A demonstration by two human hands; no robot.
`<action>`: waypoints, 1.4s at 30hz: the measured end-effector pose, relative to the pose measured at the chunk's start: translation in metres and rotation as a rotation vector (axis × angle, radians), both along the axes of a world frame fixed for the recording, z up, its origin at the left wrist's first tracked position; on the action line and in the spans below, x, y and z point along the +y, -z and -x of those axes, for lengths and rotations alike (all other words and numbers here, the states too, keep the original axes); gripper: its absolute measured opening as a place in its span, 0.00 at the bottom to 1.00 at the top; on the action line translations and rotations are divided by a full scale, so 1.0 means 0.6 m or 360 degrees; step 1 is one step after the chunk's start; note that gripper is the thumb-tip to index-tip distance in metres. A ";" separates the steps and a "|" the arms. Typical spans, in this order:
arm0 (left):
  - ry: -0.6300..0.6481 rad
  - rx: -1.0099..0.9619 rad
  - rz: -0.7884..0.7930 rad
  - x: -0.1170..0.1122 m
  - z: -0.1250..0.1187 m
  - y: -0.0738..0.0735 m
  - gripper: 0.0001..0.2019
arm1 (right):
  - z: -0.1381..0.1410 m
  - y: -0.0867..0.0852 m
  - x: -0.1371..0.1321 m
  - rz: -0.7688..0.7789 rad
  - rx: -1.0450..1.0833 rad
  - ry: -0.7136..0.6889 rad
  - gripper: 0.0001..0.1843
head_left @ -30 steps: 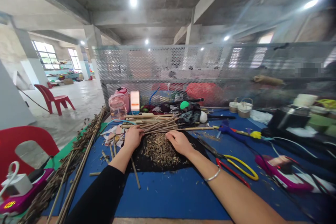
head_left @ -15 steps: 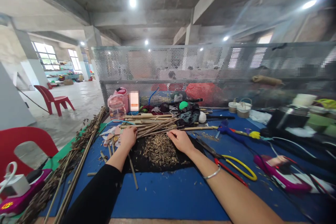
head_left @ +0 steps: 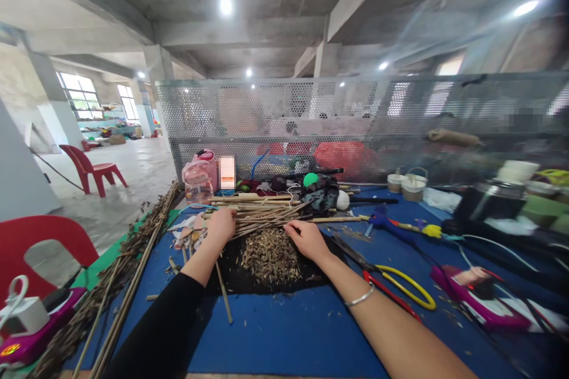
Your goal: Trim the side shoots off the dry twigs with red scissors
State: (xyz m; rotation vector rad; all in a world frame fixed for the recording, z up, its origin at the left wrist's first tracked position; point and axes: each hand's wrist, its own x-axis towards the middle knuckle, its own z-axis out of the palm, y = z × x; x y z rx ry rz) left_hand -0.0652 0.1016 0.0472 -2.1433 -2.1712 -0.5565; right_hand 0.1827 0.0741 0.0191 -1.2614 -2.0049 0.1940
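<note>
My left hand (head_left: 221, 227) is closed at the left part of a pile of thin dry sticks (head_left: 271, 213), its fingertips on the sticks. My right hand (head_left: 307, 238) has thumb and forefinger pinched together at the near edge of the same pile, where a thin stick runs between both hands. What lies inside the pinch is partly hidden. Just below and between the hands, a heap of short, brown chopped plant pieces (head_left: 271, 257) rests on a black cloth (head_left: 229, 269). One loose stick (head_left: 224, 290) slants off the cloth toward me.
Shears with red and yellow handles (head_left: 402, 284) lie right of the cloth on the blue table (head_left: 284, 331). Long dried stalks (head_left: 133, 272) line the left edge. Purple power strips (head_left: 482, 302) with cables sit at the right. A perforated metal screen (head_left: 267, 112) stands behind.
My left hand has shifted slightly up and to the right along the sticks. The sticks between the hands have moved a little. My right hand stays nearly in place.
</note>
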 end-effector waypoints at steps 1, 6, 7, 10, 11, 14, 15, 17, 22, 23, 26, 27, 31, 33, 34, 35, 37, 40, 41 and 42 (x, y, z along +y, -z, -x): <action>0.0047 0.0043 -0.0019 0.007 -0.006 -0.006 0.14 | 0.000 0.000 0.000 -0.0001 -0.0002 0.0005 0.17; 0.0187 0.0276 -0.0060 0.050 -0.033 -0.013 0.13 | -0.002 0.001 0.000 0.0009 -0.0010 0.0020 0.18; 0.0218 0.0305 -0.0011 0.059 -0.035 -0.010 0.12 | -0.002 0.000 -0.001 0.0016 -0.0008 0.0017 0.18; 0.0323 0.0333 0.0079 0.078 -0.035 0.001 0.10 | -0.003 -0.002 -0.001 0.0034 -0.0004 0.0018 0.18; 0.0351 0.0311 0.0075 0.083 -0.033 0.004 0.11 | -0.003 -0.002 -0.001 0.0042 -0.0007 0.0021 0.18; 0.0365 0.0169 0.0005 0.090 -0.023 0.005 0.13 | -0.003 -0.003 -0.001 0.0063 -0.0014 0.0026 0.18; 0.0366 0.0123 -0.0023 0.090 -0.020 0.002 0.13 | -0.003 -0.002 -0.001 0.0069 -0.0019 0.0029 0.18; 0.0385 0.0085 -0.0062 0.086 -0.016 -0.006 0.12 | -0.003 -0.002 0.001 0.0074 -0.0049 0.0067 0.18; 0.0578 0.0161 -0.0064 0.048 -0.021 -0.011 0.10 | -0.015 0.000 0.009 0.0044 -0.0104 0.0345 0.17; 0.0634 0.0167 0.0004 0.038 -0.022 -0.007 0.11 | -0.018 0.000 0.010 0.0032 -0.0094 0.0397 0.17; 0.0669 0.0180 0.0171 0.016 -0.022 0.004 0.14 | -0.021 -0.001 0.011 0.0007 -0.0070 0.0472 0.17; 0.0640 0.0178 0.0174 0.014 -0.021 0.007 0.12 | -0.021 -0.002 0.011 0.0004 -0.0067 0.0472 0.18; 0.0509 0.0085 0.0063 0.029 -0.015 0.010 0.10 | -0.017 -0.001 0.009 0.0024 -0.0036 0.0431 0.18; 0.0448 0.0023 0.0019 0.042 -0.013 0.009 0.10 | -0.015 0.000 0.008 0.0046 -0.0002 0.0396 0.18; 0.0415 -0.0001 0.0005 0.048 -0.013 0.009 0.09 | -0.014 0.001 0.008 0.0058 0.0013 0.0377 0.17; 0.0385 -0.0019 -0.0010 0.052 -0.012 0.010 0.08 | -0.013 0.002 0.008 0.0073 0.0024 0.0355 0.17; 0.0346 -0.0046 -0.0041 0.056 -0.011 0.012 0.06 | -0.011 0.005 0.007 0.0114 0.0035 0.0322 0.18; 0.0315 -0.0075 -0.0071 0.056 -0.007 0.018 0.05 | -0.010 0.008 0.007 0.0165 0.0034 0.0296 0.17; 0.0309 -0.0083 -0.0073 0.056 -0.006 0.019 0.05 | -0.010 0.009 0.007 0.0181 0.0023 0.0292 0.17; 0.0302 -0.0090 -0.0074 0.055 -0.005 0.021 0.05 | -0.011 0.009 0.008 0.0192 0.0004 0.0288 0.16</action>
